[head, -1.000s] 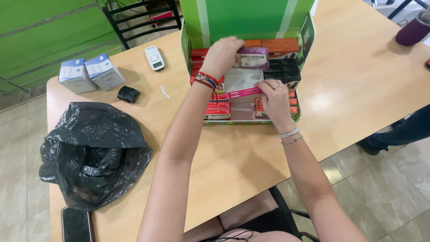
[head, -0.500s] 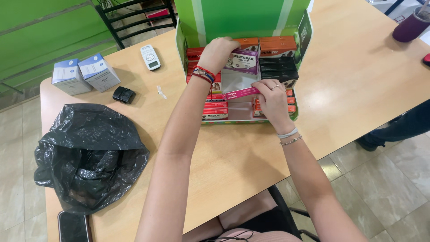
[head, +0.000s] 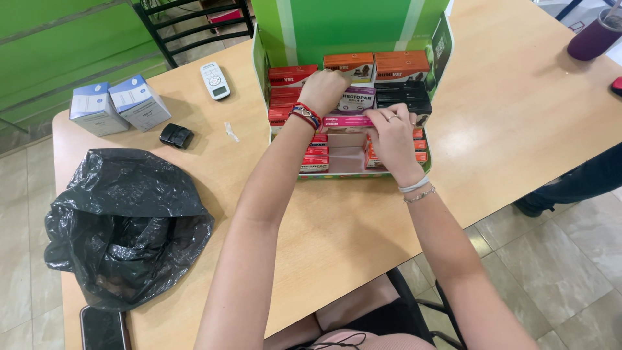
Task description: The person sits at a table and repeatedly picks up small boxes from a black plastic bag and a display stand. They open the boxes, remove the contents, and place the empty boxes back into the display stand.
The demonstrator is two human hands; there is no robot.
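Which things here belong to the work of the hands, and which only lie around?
In use:
left hand
right hand
pink box
green display tray
red boxes

Lying about:
black bag
two white-blue boxes
remote
phone
purple cup

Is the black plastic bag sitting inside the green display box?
No, the black bag lies on the table, well left of the green display box.

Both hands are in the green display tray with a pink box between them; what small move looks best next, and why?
Probably lower the pink box flat into the bare middle of the green display tray. Both the left hand and the right hand grip it above that gap, while red boxes already fill the stack beside it.
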